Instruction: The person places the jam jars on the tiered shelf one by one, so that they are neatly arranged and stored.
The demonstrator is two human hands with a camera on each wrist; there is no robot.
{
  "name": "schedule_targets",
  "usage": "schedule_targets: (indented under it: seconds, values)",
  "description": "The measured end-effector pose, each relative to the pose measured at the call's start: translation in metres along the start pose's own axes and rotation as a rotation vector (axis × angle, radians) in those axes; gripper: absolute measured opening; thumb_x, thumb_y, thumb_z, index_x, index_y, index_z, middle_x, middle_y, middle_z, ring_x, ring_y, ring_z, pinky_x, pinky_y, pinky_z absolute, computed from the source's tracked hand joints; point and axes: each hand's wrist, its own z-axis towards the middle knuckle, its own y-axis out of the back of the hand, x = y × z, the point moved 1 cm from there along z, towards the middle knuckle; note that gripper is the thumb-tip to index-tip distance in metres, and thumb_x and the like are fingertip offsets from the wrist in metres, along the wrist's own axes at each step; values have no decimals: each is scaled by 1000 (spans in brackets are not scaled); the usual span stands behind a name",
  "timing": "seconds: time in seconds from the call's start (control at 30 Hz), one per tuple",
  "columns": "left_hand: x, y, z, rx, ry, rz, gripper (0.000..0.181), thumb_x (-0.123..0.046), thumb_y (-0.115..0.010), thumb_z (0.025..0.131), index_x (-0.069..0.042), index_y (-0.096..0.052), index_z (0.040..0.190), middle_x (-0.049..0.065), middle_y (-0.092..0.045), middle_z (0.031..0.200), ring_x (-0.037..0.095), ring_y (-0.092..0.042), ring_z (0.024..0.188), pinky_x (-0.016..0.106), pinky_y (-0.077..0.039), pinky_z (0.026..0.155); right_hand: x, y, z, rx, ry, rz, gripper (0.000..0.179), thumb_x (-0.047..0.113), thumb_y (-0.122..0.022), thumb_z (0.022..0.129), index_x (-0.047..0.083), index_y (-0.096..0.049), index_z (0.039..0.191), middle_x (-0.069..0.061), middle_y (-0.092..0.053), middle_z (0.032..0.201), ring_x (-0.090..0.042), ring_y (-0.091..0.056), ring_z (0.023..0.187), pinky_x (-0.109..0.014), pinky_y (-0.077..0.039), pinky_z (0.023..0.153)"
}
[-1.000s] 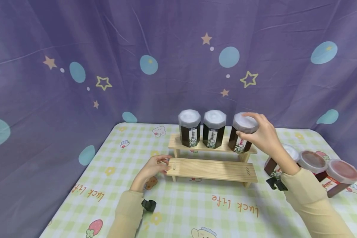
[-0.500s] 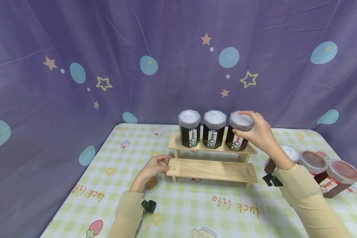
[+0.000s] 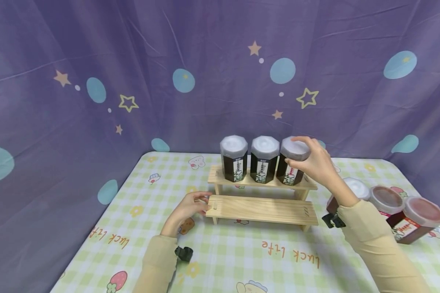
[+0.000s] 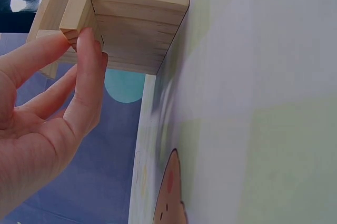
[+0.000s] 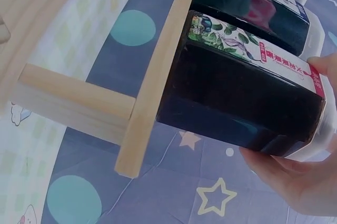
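Observation:
A two-tier wooden rack (image 3: pixel 260 208) stands on the table. Three dark jars with frosted white lids are lined up along its upper tier: a left jar (image 3: pixel 234 162), a middle jar (image 3: pixel 264 165) and a right jar (image 3: pixel 289 173). My right hand (image 3: pixel 315 162) grips the right jar around its lid; in the right wrist view that jar's base (image 5: pixel 174 71) meets the upper board (image 5: pixel 158 76). At the lower tier's left end, my left hand (image 3: pixel 187 206) pinches the board edge between thumb and fingers, as the left wrist view shows at the board corner (image 4: pixel 79 16).
Beyond my right forearm, at the table's right, stand three more jars: a white-lidded jar (image 3: pixel 355 188), a brownish-topped jar (image 3: pixel 386 199) and a reddish-topped jar (image 3: pixel 423 211). A checked cloth (image 3: pixel 220 256) covers the table, and a purple curtain (image 3: pixel 212 49) hangs behind it.
The right jar has moved left in my right hand, closer to the middle jar, and stands more upright. My left hand has stayed at the rack's left end.

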Motion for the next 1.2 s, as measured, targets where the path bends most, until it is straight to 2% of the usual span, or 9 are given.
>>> schedule_targets:
  seconds: [0.13,0.23,0.43,0.7,1.07,1.2]
  values:
    - [15,2,8,-18,-6,1,48,0,-60,78,7,-46,123,18,-51,96,16,-56,64,35,-54,62,0,0,0,19,-5,7,55,24,-74,70,11,-51,119,-19,-49,102,-31,-47,87,-41,-40,68]
    - [20,3,11,-24,-2,7,49,-1,-61,78,6,-46,124,18,-51,97,17,-57,65,35,-54,62,-1,0,-1,35,-9,14,56,25,-73,71,12,-50,120,-20,-48,104,-31,-46,88,-43,-40,69]
    - [20,3,11,-28,0,15,48,-1,-61,78,5,-47,124,17,-50,96,17,-57,65,36,-54,62,-1,0,-4,54,3,47,56,25,-70,75,12,-47,125,-21,-47,114,-34,-45,97,-49,-41,74]
    - [19,2,10,-27,-1,7,48,-1,-61,77,5,-48,123,16,-51,95,18,-57,65,36,-54,62,-2,0,-7,67,24,82,59,24,-69,77,9,-43,128,-22,-42,125,-39,-39,111,-56,-35,87]
    - [20,2,10,-26,-4,11,47,-1,-61,78,4,-48,123,17,-51,95,18,-56,65,38,-54,62,-1,0,-12,43,31,101,55,22,-66,80,9,-44,128,-24,-40,121,-39,-38,110,-57,-35,85]
    - [20,1,11,-36,1,11,47,0,-61,77,3,-49,123,17,-51,96,18,-57,65,37,-54,62,-1,4,-15,18,35,101,52,22,-67,79,7,-48,125,-22,-41,122,-38,-36,114,-57,-32,90]
